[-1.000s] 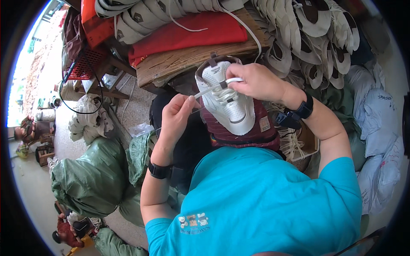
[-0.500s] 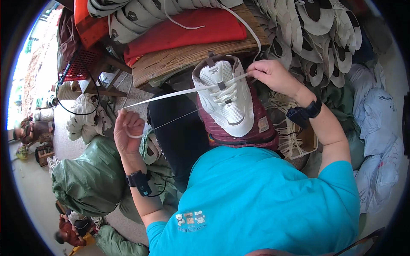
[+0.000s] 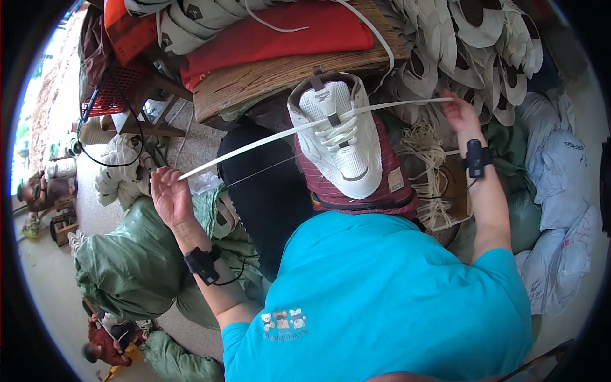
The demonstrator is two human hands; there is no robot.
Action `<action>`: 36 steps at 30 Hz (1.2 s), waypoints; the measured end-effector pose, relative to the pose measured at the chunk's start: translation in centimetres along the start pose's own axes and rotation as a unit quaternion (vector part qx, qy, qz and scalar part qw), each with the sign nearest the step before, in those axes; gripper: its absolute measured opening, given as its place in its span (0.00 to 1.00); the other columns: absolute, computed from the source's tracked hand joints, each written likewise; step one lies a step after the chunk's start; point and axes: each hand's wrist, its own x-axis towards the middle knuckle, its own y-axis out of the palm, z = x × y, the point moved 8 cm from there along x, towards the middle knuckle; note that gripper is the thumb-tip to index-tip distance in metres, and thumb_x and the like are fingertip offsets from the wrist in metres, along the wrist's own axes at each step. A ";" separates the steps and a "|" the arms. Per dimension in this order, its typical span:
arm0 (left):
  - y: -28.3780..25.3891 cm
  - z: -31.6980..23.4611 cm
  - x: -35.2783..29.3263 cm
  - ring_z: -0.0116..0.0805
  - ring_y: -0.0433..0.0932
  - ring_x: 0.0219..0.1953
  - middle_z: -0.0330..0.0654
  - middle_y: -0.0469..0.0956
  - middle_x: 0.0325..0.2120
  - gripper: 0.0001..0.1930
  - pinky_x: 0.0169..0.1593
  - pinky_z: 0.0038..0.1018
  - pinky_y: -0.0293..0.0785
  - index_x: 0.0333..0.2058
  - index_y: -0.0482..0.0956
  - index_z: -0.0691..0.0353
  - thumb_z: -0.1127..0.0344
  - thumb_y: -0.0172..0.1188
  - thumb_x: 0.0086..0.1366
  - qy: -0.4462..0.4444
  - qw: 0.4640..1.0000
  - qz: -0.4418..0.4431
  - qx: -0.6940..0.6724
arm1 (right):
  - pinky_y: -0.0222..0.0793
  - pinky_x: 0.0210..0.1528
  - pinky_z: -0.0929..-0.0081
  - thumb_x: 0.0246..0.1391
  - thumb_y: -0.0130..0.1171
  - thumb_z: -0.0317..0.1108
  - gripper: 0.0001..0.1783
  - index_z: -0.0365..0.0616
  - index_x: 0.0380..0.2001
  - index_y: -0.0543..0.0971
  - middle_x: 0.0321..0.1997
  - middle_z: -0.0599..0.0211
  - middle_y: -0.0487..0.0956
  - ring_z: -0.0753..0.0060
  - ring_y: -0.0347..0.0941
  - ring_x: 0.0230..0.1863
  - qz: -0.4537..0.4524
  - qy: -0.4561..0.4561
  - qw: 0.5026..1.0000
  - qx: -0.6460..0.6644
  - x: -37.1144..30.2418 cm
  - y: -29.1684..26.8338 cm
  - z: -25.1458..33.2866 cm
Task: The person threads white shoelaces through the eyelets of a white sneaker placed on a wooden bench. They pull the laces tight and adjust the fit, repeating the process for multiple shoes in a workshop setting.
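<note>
A white shoe upper [image 3: 349,164] rests upright on a maroon striped cloth [image 3: 389,191] on my lap, its toe toward me. A flat white shoelace [image 3: 254,144] stretches taut across its tongue, above the crossed lacing. My left hand [image 3: 172,196] pinches the lace's left end, out to the shoe's left. Farther off on the right, my right hand [image 3: 461,114] pinches its other end at the fingertips. Below the lace a thin thread [image 3: 270,169] runs from the shoe toward the left.
Beyond the shoe stands a wooden bench [image 3: 261,86] with a red cloth [image 3: 273,39] and stacked shoe uppers [image 3: 207,25]. More uppers [image 3: 471,38] hang at the far right. A bundle of laces [image 3: 431,159] lies beside my lap. Green sacks [image 3: 127,270] and white sacks [image 3: 563,172] flank me.
Both hands have moved outward, the right one far to the right, and the lace's right part now shows longer. The curled end by my left hand no longer shows.
</note>
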 end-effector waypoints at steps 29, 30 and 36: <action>10.8 25.7 -4.8 0.15 0.64 0.18 0.34 0.76 0.21 0.13 0.20 0.15 0.59 0.38 0.78 0.64 0.61 0.52 0.75 -0.123 0.826 0.085 0.544 | 0.73 0.28 0.66 0.59 0.56 0.29 0.08 0.41 0.41 0.73 0.22 0.56 0.78 0.62 0.78 0.24 0.393 -0.456 0.541 -0.588 -23.7 22.6 -5.7; 10.8 25.6 -4.8 0.15 0.64 0.18 0.32 0.75 0.20 0.13 0.21 0.15 0.58 0.37 0.79 0.64 0.61 0.53 0.75 -0.116 0.823 0.082 0.550 | 0.73 0.28 0.62 0.58 0.56 0.28 0.09 0.41 0.43 0.72 0.22 0.54 0.78 0.57 0.78 0.25 0.387 -0.501 0.495 -0.595 -24.7 23.0 -5.8; 10.7 25.7 -5.2 0.15 0.64 0.19 0.29 0.71 0.18 0.13 0.23 0.15 0.57 0.33 0.81 0.64 0.61 0.57 0.71 -0.166 0.800 0.079 0.571 | 0.73 0.31 0.52 0.58 0.54 0.28 0.15 0.45 0.49 0.69 0.24 0.50 0.79 0.45 0.78 0.28 0.410 -0.483 0.431 -0.642 -24.9 23.8 -6.7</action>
